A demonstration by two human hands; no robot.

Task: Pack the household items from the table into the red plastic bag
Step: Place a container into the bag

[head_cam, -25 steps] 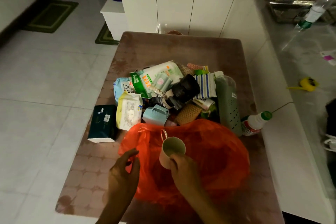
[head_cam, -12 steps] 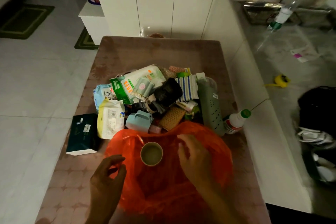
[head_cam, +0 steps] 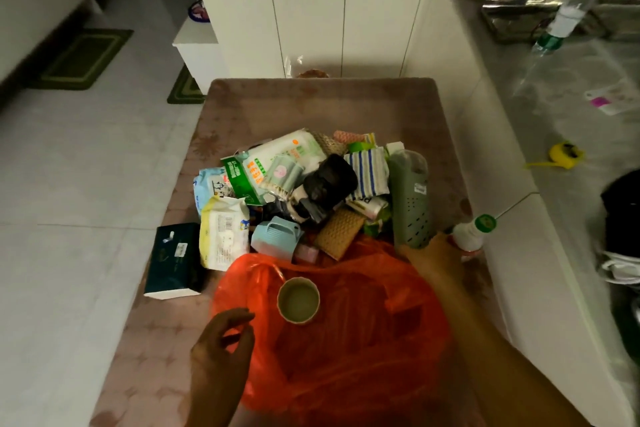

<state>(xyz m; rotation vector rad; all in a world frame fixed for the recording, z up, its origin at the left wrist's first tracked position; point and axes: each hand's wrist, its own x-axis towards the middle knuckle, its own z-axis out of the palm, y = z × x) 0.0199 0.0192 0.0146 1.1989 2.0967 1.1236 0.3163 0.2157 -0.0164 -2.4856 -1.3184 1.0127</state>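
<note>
The red plastic bag (head_cam: 346, 357) lies open on the near end of the brown table (head_cam: 311, 104). A beige cup (head_cam: 298, 300) stands upright in its mouth. My left hand (head_cam: 221, 350) is at the bag's left edge, thumb and forefinger pinched on the rim. My right hand (head_cam: 434, 258) reaches over the bag's far right corner, between a green clog (head_cam: 410, 198) and a white bottle with a green cap (head_cam: 469, 234); it holds nothing. Behind the bag sits a pile of household items: a blue scoop (head_cam: 275, 236), a wipes pack (head_cam: 223, 232), a woven pad (head_cam: 339, 230).
A dark green tissue box (head_cam: 173, 260) lies at the table's left edge. A white counter (head_cam: 519, 253) runs along the right side, carrying a yellow tape measure (head_cam: 566, 154). White cabinets (head_cam: 311, 17) stand behind the table. Tiled floor is on the left.
My right hand let go of the cup, which now stands in the bag, and moved right toward the clog and bottle. My left hand's fingers closed at the bag's edge.
</note>
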